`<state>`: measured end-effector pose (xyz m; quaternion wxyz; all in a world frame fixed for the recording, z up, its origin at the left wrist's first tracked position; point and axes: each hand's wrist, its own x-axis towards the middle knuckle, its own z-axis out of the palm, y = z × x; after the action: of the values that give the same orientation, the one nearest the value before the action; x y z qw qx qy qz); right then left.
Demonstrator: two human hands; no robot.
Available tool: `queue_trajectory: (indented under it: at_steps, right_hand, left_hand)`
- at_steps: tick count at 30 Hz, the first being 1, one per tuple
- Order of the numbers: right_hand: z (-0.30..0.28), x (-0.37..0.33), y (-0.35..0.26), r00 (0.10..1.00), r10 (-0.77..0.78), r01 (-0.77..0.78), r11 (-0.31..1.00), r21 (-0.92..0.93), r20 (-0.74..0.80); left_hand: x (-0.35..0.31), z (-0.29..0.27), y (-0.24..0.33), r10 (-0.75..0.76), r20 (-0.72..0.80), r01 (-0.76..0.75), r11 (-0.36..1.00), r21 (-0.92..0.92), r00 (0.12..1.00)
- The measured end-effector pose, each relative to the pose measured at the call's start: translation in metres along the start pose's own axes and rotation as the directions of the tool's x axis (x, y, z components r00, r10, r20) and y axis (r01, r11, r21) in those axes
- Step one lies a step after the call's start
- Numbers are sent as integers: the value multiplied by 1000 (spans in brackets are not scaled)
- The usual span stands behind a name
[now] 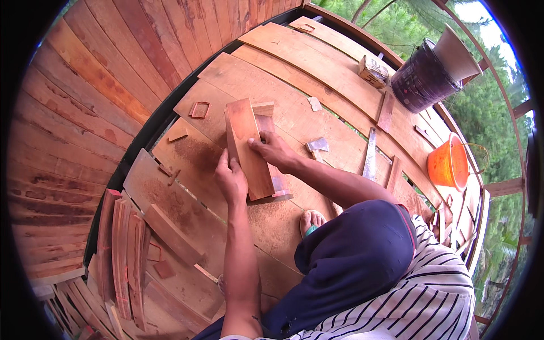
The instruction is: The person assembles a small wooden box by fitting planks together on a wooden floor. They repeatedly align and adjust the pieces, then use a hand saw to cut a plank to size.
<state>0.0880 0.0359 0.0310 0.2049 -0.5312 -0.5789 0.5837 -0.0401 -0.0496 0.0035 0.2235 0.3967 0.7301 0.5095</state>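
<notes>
While your head camera looks down on the plank floor point(272, 229), both your hands are on one reddish board point(253, 161), which is in the middle of the view, above the floor and in front of your bent knee point(368, 241). Your left hand point(231, 177) closes on the board's left edge, its thumb up beside the face; part of its grip is hidden. Your right hand point(276, 152) pinches the right edge, the thumb on the broad face and the other fingers curled over the far side, where you cannot see all of them. The board slants, its top end leaning a little left. Behind it, more wood pieces point(265, 109) show past its right side and lower end; you cannot tell how they join it.

To the right of your hands lie a hatchet point(318, 145) and, farther over, a saw point(370, 156). Beyond them an orange bucket point(447, 163) sits near the floor's edge. A dark bucket point(420, 82), with a pale tub point(455, 55) tilted in its mouth, stands farther up, just beside a box point(373, 72).

To the left, a small frame point(199, 110) and a wood block point(178, 135) lie near sawdust point(195, 148). At lower left, a stack of boards point(122, 255) lies beside a curved-looking plank point(173, 233).
</notes>
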Motion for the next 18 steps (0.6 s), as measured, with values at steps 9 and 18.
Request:
queue_trajectory:
  at_steps: [9, 18]
  right_hand:
    - [-7, -4, 6, 999, -11, -7, 910, 414, 40]
    - [-13, -12, -1, 993, 1, -64, 832, 551, 114]
  left_hand:
    - [4, -2, 7, -25, 71, 27, 999, -27, 997]
    - [6, -2, 5, 64, 83, -69, 996, 54, 995]
